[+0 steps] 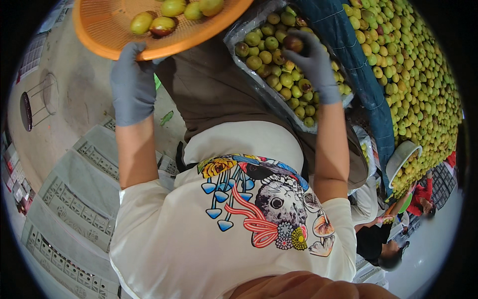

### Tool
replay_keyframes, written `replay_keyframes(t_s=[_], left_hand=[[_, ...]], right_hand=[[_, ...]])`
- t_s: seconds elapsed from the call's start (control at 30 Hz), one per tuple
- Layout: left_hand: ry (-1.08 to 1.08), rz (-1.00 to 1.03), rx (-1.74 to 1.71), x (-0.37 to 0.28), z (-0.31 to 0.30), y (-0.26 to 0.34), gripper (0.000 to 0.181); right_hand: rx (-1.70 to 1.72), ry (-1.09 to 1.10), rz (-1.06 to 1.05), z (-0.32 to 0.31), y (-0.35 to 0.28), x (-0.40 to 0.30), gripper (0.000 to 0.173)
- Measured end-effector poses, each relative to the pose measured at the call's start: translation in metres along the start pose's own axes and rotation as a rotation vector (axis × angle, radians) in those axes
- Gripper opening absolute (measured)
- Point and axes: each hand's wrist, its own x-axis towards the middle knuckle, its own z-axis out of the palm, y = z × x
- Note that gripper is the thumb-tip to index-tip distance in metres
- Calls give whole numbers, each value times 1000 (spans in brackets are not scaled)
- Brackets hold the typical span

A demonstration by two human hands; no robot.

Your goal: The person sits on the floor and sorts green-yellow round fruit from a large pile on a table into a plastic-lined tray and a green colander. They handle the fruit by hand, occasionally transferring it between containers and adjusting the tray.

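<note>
My left hand (pixel 134 88), in a grey glove, grips the near rim of a round orange plastic mesh basket (pixel 101 41). Several green and brown-patched fruits, which look like fresh jujubes (pixel 142 23), lie inside it. The basket's far side runs out of the picture. A dark reddish-brown jujube (pixel 292 43) is between the thumb and fingers of my right hand (pixel 315 61), gloved in grey too. That hand is over a crate lined with clear plastic (pixel 261 89), full of mostly green jujubes (pixel 286 80).
A dark blue cloth edge (pixel 358 67) borders a large heap of jujubes (pixel 414 82) on the right. On the heap rests a white basin (pixel 401 160). Other people (pixel 377 243) work at lower right. Stacked grey crates (pixel 74 209) and a stool (pixel 27 111) are on the left.
</note>
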Motion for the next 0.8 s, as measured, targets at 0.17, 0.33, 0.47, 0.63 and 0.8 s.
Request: replay_keyframes(t_s=[0.17,0.33,0.47,0.63,0.8], left_hand=[[67,64,-50,8,-8,5,36],[-6,67,27,10,-21,0,38],[14,30,-15,7,-16,-2,30],[32,-11,-3,6,-7,-6,34],[-13,-10,-4,4,-2,-7,37]], right_hand=[[-194,56,-100,54,55,19,47],[-352,56,-227,67,71,44,45],[-266,-59,-79,62,60,40,44],[-319,-17,-156,72,66,15,41],[-459,24,-81,82,60,17,39]])
